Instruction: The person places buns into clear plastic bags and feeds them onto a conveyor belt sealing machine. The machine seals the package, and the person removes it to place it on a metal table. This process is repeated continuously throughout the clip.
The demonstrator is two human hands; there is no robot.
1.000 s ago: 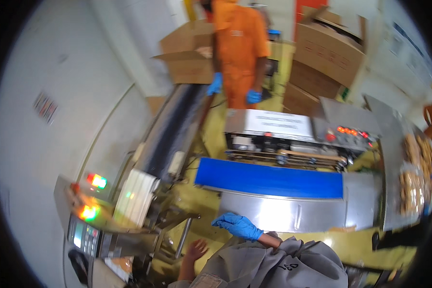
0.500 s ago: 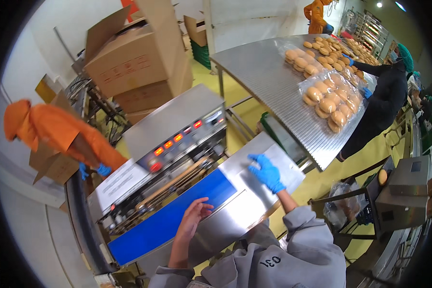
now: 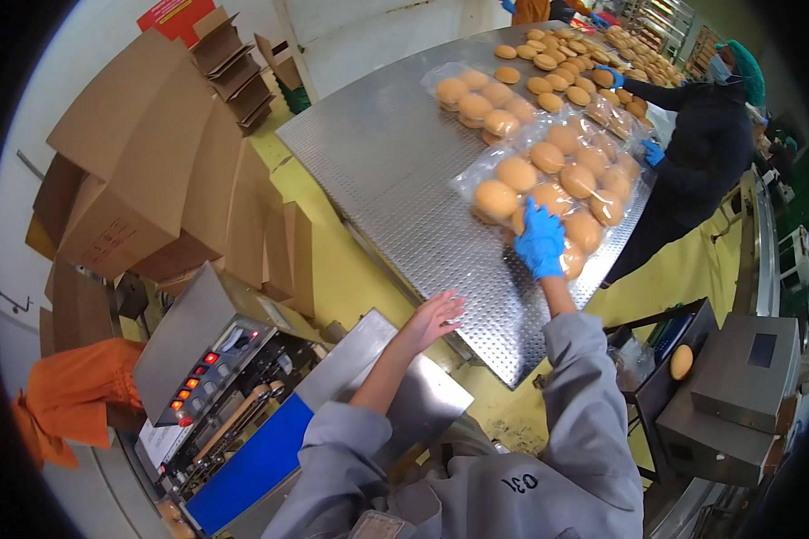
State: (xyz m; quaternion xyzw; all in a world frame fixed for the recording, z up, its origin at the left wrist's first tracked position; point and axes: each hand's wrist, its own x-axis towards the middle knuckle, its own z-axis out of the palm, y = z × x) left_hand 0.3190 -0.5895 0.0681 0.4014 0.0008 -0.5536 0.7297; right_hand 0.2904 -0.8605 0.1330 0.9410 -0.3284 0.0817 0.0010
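Observation:
Clear plastic bags of round buns lie on the metal table (image 3: pixel 404 207). On the near edge of the closest bag of buns (image 3: pixel 577 180), my right hand (image 3: pixel 540 241), in a blue glove, rests with its fingers stretched over the plastic. The glove hides part of the nearest buns. My bare left hand (image 3: pixel 433 320) hovers by the table's near left edge, its fingers apart and nothing in them. A second bag of buns (image 3: pixel 478 101) sits just behind, to the left.
A sealing machine (image 3: pixel 216 359) with a blue belt (image 3: pixel 252 467) stands at lower left, beside cardboard boxes (image 3: pixel 144 153). Loose buns (image 3: pixel 557 67) cover the far table. A co-worker in black (image 3: pixel 692 135) works at its right side. A grey metal machine (image 3: pixel 737 377) is at right.
My view has swung toward the table. My right hand has moved from above the machine's metal end onto the bag of buns. My left hand has left the blue belt toward the table.

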